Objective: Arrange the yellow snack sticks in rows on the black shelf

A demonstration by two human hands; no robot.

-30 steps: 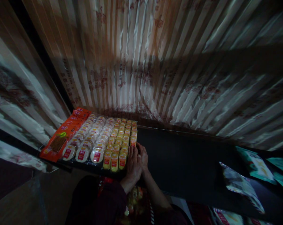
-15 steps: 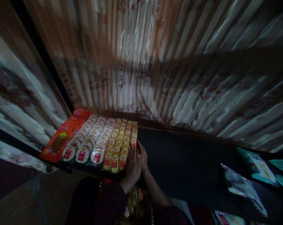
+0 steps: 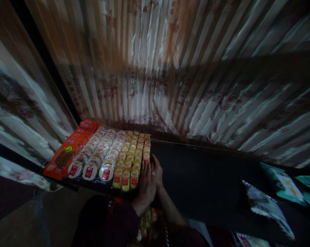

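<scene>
My left hand (image 3: 147,183) lies at the front right corner of rows of yellow wrapped snack cakes (image 3: 126,179). Its fingers are stretched out and close together, touching the rightmost row. Against it from the right is my right hand (image 3: 158,171), its fingers bent, with the fingertips partly hidden behind the left hand. Whatever lies between the two hands is hidden. Left of the yellow cakes stand rows of round white wrapped crackers (image 3: 90,170), overlapping front to back. Orange snack packets (image 3: 64,154) overlap at the far left end.
Everything rests on a long black shelf (image 3: 196,181) below a wall of striped, printed sheeting (image 3: 155,68). Toward the right end lie a silvery bag (image 3: 265,207) and a green packet (image 3: 283,183). Below the shelf, more yellow packs (image 3: 146,224) show between my arms.
Both hands have shifted very slightly right and stay pressed together beside the yellow cakes. The rows on the shelf look the same.
</scene>
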